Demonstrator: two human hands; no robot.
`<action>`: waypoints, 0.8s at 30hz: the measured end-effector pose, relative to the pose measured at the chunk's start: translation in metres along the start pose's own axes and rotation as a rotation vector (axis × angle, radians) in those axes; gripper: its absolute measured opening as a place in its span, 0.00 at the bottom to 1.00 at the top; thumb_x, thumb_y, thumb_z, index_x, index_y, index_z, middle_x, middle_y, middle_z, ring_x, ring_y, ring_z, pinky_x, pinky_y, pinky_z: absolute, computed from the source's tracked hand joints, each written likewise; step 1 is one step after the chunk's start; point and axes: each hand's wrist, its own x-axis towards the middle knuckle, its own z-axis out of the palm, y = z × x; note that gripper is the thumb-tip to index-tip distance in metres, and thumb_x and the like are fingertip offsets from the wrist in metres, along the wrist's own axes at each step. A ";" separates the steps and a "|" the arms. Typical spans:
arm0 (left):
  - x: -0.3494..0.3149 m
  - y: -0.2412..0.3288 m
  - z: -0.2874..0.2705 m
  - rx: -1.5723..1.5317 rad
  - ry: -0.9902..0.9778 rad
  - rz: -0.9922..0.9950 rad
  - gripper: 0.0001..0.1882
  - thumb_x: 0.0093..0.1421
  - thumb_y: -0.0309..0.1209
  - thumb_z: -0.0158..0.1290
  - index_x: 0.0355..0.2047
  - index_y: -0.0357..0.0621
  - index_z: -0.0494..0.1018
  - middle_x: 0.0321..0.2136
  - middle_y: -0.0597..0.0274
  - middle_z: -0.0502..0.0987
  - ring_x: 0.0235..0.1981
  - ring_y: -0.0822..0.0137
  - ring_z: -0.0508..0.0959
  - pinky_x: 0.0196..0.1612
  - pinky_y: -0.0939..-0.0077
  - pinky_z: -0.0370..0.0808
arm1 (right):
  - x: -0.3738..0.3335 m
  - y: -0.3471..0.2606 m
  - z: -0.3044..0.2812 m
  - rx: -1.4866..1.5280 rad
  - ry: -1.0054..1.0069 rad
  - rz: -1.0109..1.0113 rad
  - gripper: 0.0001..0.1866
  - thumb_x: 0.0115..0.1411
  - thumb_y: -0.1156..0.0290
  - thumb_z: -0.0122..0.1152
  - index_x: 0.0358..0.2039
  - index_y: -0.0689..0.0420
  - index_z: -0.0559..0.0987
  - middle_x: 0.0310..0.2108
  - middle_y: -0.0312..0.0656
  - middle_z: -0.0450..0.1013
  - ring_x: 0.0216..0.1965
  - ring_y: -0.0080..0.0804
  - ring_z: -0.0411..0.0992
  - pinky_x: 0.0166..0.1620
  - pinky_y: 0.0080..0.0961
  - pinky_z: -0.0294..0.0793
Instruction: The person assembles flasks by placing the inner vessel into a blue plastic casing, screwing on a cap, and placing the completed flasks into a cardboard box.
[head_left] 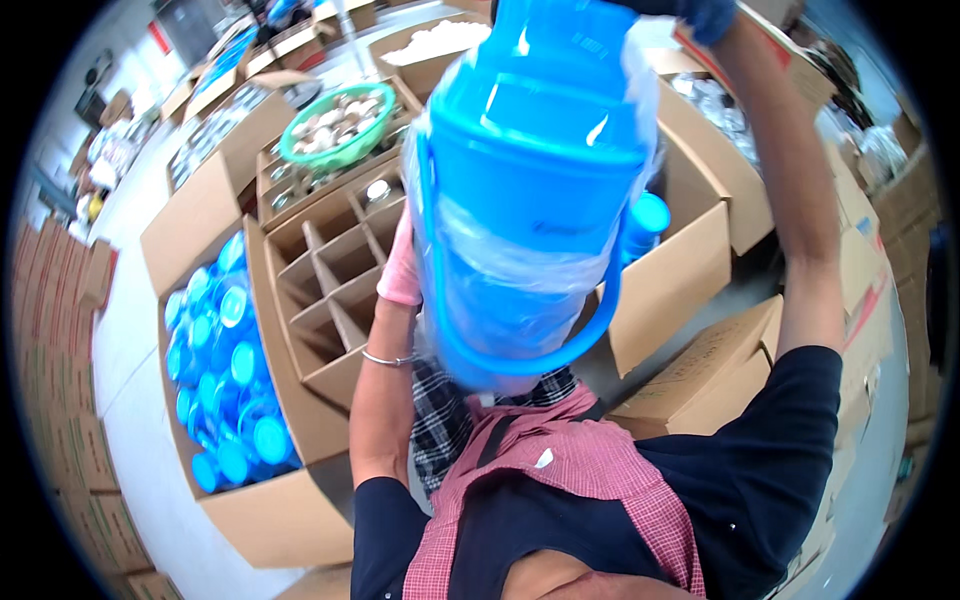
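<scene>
A large blue plastic thermos flask [540, 200], partly wrapped in clear film, is held up before me, its blue carrying handle [610, 310] hanging round the lower front. My left hand [402, 265], in a pink glove, is closed against the flask's left side; its fingers are largely hidden behind the film. At the upper edge of the picture my right hand [708, 18], in a dark blue glove, grips by the flask's top, partly cut off. Below the flask stands a carton with cardboard dividers [335, 275], one shiny round piece [378, 192] in a far cell.
To the left, an open carton [275, 520] holds many blue plastic lids or cups [235, 380]. A green basket [340, 155] of small pale pieces sits farther off. Another open carton [665, 290] with a blue flask [648, 218] stands at right. Stacked boxes [60, 400] line the far left.
</scene>
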 end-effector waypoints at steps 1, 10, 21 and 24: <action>-0.023 0.001 -0.005 -0.196 0.097 -0.139 0.30 0.68 0.44 0.43 0.64 0.41 0.54 0.58 0.59 0.64 0.57 0.67 0.66 0.60 0.70 0.65 | 0.032 0.035 0.019 0.085 -0.102 -0.102 0.23 0.52 0.68 0.67 0.47 0.66 0.76 0.41 0.43 0.76 0.41 0.28 0.72 0.45 0.25 0.72; -0.300 -0.126 -0.044 0.500 0.207 -0.432 0.26 0.68 0.34 0.40 0.64 0.35 0.53 0.61 0.54 0.62 0.60 0.62 0.63 0.64 0.71 0.58 | 0.126 0.159 0.261 0.152 0.043 -0.539 0.19 0.64 0.62 0.54 0.52 0.58 0.73 0.48 0.41 0.73 0.45 0.29 0.74 0.52 0.28 0.72; -0.127 0.036 -0.124 0.444 0.552 -0.363 0.25 0.70 0.44 0.36 0.55 0.38 0.67 0.51 0.54 0.73 0.52 0.65 0.73 0.57 0.71 0.67 | 0.152 0.053 0.319 0.603 0.379 -0.156 0.31 0.53 0.62 0.64 0.57 0.53 0.69 0.50 0.51 0.69 0.50 0.48 0.69 0.55 0.38 0.69; -0.075 0.011 -0.074 0.673 0.556 -0.012 0.20 0.63 0.43 0.49 0.43 0.36 0.72 0.38 0.62 0.78 0.42 0.67 0.75 0.47 0.73 0.69 | 0.152 0.065 0.329 0.639 0.435 -0.158 0.33 0.54 0.57 0.64 0.58 0.56 0.68 0.53 0.48 0.68 0.55 0.41 0.66 0.56 0.35 0.67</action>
